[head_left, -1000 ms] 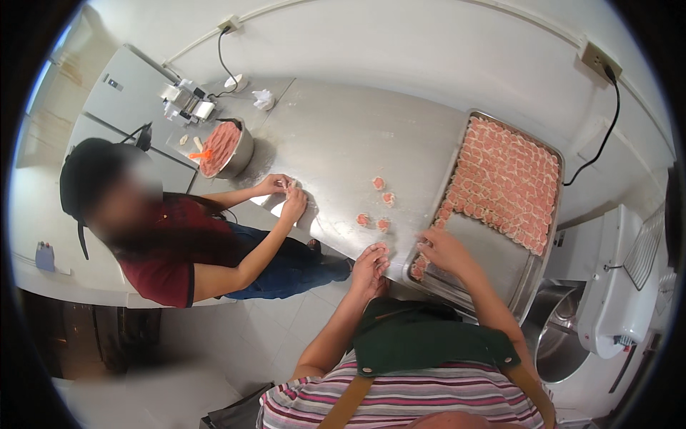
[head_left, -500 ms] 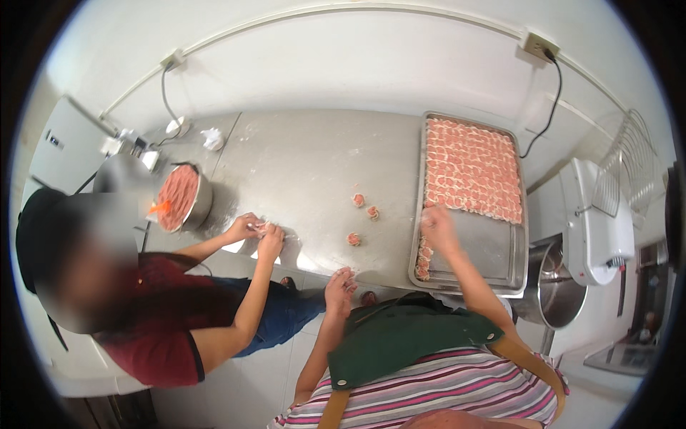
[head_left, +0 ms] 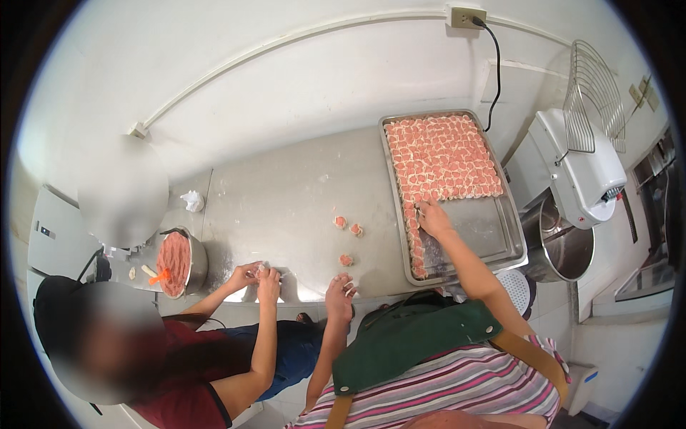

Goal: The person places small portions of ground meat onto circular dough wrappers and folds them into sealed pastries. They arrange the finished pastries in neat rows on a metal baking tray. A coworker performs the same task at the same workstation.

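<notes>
Small open-topped dumplings (head_left: 443,157), pink meat in pale pleated wrappers, fill the far part of a metal tray (head_left: 519,243) in tight rows. One column of them (head_left: 414,243) runs along its left side. My right hand (head_left: 432,217) reaches into the tray, fingertips pinched around a dumpling where that column meets the rows; the fingers partly hide it. Close to the table's front edge, my left hand (head_left: 340,295) has loosely bent fingers apart, holding nothing. Three loose dumplings lie on the steel table beyond it, the nearest (head_left: 346,259) just past its fingertips.
At left, a co-worker's hands (head_left: 261,277) pinch a small pale piece over the table (head_left: 279,186). Near them stands a metal bowl (head_left: 198,264) of pink meat filling with an orange-handled tool (head_left: 163,276). A white mixer (head_left: 572,168) with a steel bowl (head_left: 561,247) stands right of the tray.
My view has swung, so the tray and table sit further left. My right hand, blurred before, is now steady with its fingertips down at the dumplings. My left hand remains near the table edge.
</notes>
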The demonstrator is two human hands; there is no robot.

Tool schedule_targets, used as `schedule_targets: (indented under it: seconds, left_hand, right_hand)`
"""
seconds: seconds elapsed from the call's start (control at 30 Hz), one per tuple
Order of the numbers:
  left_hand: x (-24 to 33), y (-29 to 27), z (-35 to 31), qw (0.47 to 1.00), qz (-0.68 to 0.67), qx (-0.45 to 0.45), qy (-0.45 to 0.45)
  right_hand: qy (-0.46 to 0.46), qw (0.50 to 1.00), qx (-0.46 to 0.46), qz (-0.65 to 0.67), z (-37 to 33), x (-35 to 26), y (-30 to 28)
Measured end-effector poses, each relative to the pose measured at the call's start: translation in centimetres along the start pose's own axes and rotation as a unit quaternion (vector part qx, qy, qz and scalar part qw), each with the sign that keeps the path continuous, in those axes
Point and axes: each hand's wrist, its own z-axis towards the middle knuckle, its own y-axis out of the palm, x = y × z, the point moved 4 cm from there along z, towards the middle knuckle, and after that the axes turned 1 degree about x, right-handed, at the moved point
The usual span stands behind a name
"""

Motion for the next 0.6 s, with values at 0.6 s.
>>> schedule_targets:
  seconds: [0.6]
  left_hand:
    - [-8.8, 7.7, 3.1, 0.86, 0.395, 0.006, 0.323]
  right_hand:
    - [-0.165, 0.981, -0.085, -0.05, 0.8, 0.8, -1.3]
